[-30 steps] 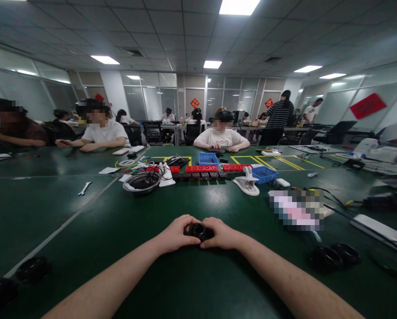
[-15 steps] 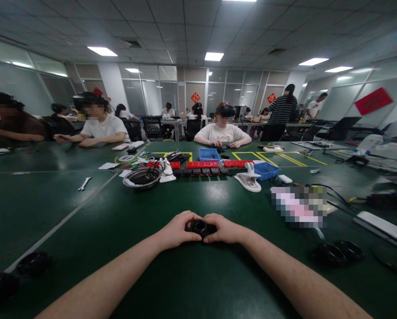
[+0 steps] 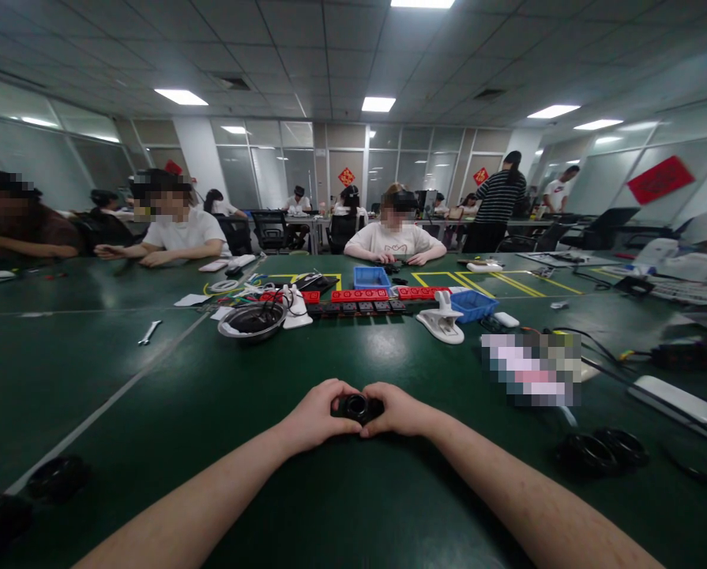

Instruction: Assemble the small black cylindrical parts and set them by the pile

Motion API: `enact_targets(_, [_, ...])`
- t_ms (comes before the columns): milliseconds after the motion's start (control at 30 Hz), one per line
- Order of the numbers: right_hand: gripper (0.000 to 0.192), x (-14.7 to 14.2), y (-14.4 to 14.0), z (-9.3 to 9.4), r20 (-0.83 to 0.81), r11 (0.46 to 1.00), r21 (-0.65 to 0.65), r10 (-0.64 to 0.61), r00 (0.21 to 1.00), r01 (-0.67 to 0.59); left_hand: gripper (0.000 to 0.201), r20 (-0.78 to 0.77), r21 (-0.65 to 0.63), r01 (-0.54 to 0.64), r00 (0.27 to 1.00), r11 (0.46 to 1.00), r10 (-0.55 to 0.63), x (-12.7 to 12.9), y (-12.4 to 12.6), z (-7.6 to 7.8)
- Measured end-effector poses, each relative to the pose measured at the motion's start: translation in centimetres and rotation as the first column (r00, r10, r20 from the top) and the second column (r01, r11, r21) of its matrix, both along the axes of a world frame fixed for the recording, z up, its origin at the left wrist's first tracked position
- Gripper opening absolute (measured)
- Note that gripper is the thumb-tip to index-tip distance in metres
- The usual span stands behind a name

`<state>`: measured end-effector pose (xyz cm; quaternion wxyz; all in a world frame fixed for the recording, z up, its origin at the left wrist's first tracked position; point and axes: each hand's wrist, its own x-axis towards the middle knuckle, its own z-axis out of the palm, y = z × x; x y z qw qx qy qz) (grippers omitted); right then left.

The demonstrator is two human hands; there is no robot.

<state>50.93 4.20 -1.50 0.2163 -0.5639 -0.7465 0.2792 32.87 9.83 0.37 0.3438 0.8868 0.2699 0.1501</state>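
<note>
A glossy black ring-shaped part (image 3: pixel 358 407) with a round hole in its middle stands at the centre of the green table. My left hand (image 3: pixel 318 415) grips its left side, thumb low in front and fingers curled over the top. From the other side, my right hand (image 3: pixel 397 411) closes on it the same way. The two hands nearly meet around the part, and their fingers hide its edges. Two similar black rings (image 3: pixel 587 454) lie to the right of my right forearm. Another two black rings (image 3: pixel 60 478) are at the far left near edge.
Beyond my hands are a metal bowl (image 3: pixel 252 322), a white clip stand (image 3: pixel 444 320), red power strips (image 3: pixel 359 295) and blue trays (image 3: pixel 472 305). A wrench (image 3: pixel 149 332) lies on the left. Cables and a white device (image 3: pixel 682 407) occupy the right. A co-worker (image 3: pixel 396 233) sits opposite.
The view has shifted very slightly. Both hands keep their hold on the black ring-shaped part in nearly the same place.
</note>
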Motion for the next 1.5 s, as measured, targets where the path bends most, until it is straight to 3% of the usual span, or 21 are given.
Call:
enact_targets(133, [0.041, -1.0, -0.1, -0.4, 0.155, 0.987, 0.099, -0.143, 0.978, 0.129, 0.038, 0.017, 0.028, -0.12, 0.993, 0.992, 0.12, 0.5, -0.4, -0.5])
enact_targets(267, [0.035, -2.7, -0.1, -0.7, 0.333, 0.912, 0.277, -0.388, 0.86, 0.304, 0.038, 0.035, 0.072, -0.319, 0.948, 0.945, 0.317, 1.2, -0.7, -1.1])
enact_targets(433, [0.031, -3.5, -0.3, -0.7, 0.409, 0.882, 0.321, -0.457, 0.79, 0.344, 0.035, 0.086, 0.111, -0.364, 0.93, 0.925, 0.356, 1.7, -0.8, -1.6])
enact_targets(533, [0.043, -2.9, -0.5, -0.5, 0.316, 0.903, 0.333, -0.38, 0.869, 0.273, 0.034, 0.092, 0.112, -0.277, 0.959, 0.954, 0.267, 1.3, -0.4, -1.3])
enact_targets(633, [0.047, -1.7, -0.6, 0.0, 0.204, 0.966, 0.243, -0.142, 0.969, 0.091, 0.035, 0.056, 0.042, -0.103, 0.993, 0.994, 0.101, 0.6, 0.0, -0.9])
enact_targets(767, [0.037, -0.3, -0.4, 0.4, 0.127, 0.988, 0.131, 0.066, 0.99, -0.082, 0.038, 0.042, -0.076, 0.038, 0.999, 0.996, -0.035, 0.0, 0.4, -0.5])
enact_targets(1033, [0.033, 0.3, 0.2, 0.3, 0.086, 0.983, 0.089, 0.151, 0.985, -0.158, 0.04, 0.042, -0.112, 0.066, 0.997, 0.991, -0.062, -0.1, 0.9, -0.9])
enact_targets(1500, [0.032, 0.3, 0.2, 0.4, 0.072, 0.982, 0.086, 0.163, 0.984, -0.169, 0.041, 0.052, -0.073, 0.065, 0.997, 0.995, -0.062, -0.2, 0.9, -1.2])
